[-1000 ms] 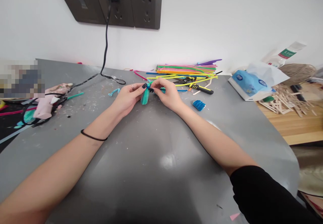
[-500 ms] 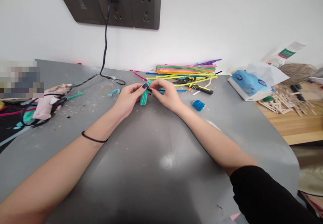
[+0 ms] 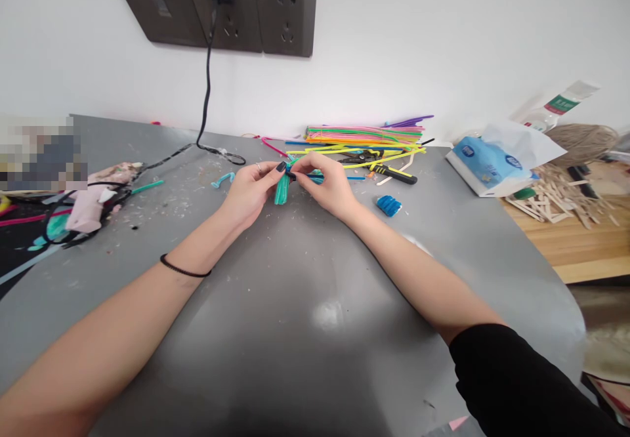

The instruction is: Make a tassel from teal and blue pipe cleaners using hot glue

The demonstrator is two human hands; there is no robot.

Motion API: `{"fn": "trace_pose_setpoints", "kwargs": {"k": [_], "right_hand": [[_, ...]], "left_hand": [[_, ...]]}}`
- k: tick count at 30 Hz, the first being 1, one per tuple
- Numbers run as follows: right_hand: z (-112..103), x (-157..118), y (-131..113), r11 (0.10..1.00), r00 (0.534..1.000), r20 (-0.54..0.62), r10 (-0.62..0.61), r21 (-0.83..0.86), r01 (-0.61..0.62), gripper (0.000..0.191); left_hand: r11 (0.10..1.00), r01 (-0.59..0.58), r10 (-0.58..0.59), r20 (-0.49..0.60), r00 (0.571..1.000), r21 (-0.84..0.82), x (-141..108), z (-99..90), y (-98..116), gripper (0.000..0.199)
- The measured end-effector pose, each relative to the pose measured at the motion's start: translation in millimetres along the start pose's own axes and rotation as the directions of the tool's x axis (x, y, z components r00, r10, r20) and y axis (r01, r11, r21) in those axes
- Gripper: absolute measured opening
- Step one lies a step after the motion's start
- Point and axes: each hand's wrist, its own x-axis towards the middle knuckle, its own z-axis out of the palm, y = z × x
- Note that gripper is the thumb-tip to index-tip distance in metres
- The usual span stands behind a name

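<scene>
At the near edge of the grey table (image 3: 295, 332), a pink scrap (image 3: 457, 422) is seen beside the black sleeve (image 3: 522, 378) on the right arm. A black bracelet (image 3: 186, 268) is worn at the left wrist. Further in, a green pipe-cleaner piece (image 3: 281, 193) is held between the two hands, its lower end hanging down, near the middle of the table's far half. It is pinched by the left hand (image 3: 251, 187), thumb on top; the fingers of the right hand (image 3: 325, 178) are closed at its upper part, where blue and a dark bit are shown, too small to be identified. A blue strand (image 3: 357, 178) is seen to the right of the right hand; whether it is joined to the held piece cannot be told.

A blue wound piece (image 3: 388, 205) is placed to the right, well apart from the hands; a light-blue curled piece (image 3: 223, 180) is found just left of the left hand. Behind the right hand, pliers (image 3: 396, 174) are partly crossed by yellow pipe cleaners (image 3: 407, 153). Beyond these, a multicoloured bundle (image 3: 364, 135) is laid near the wall (image 3: 394, 43), on which a dark socket panel (image 3: 283, 14) is mounted.
</scene>
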Motion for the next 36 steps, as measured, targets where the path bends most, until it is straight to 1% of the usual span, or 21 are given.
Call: {"fn": "trace_pose_setpoints", "kwargs": {"k": [6,9,13,18,21,28,36], "right_hand": [[0.1,-0.1,4.6,0.999,0.999,-0.034,-0.038,-0.014,0.037,0.016],[0.9,-0.2,6.8,0.998,0.997,-0.038,-0.059,-0.018,0.059,0.017],[1.5,-0.6,6.9,0.997,0.996,-0.042,-0.083,-0.002,0.083,0.015],[1.8,-0.4,5.2,0.997,0.996,-0.057,-0.07,0.013,0.071,0.013],[2.0,-0.4,4.8,0.996,0.994,-0.067,-0.085,0.03,0.087,0.013],[1.6,-1.1,6.4,0.994,0.993,-0.064,-0.102,-0.049,0.099,0.015],[1.8,-1.4,7.6,0.989,0.988,-0.076,-0.137,-0.058,0.133,0.013]], "left_hand": [[1.0,0.02,-0.02,0.022,1.0,0.0,-1.2,3.7,1.8,0.058],[0.999,0.0,0.0,0.009,1.0,0.037,-1.0,3.8,0.7,0.061],[0.997,-0.021,0.02,0.012,1.0,0.07,-1.1,3.4,0.7,0.064],[0.998,0.021,-0.023,0.036,0.999,0.063,-2.5,4.7,3.9,0.066],[0.998,0.029,-0.031,0.043,0.999,0.053,-2.4,5.1,4.0,0.067],[0.998,0.047,-0.049,0.052,0.997,0.037,-2.0,4.2,2.0,0.063],[0.998,0.061,-0.061,0.026,0.998,0.014,-2.5,5.4,2.7,0.065]]}}
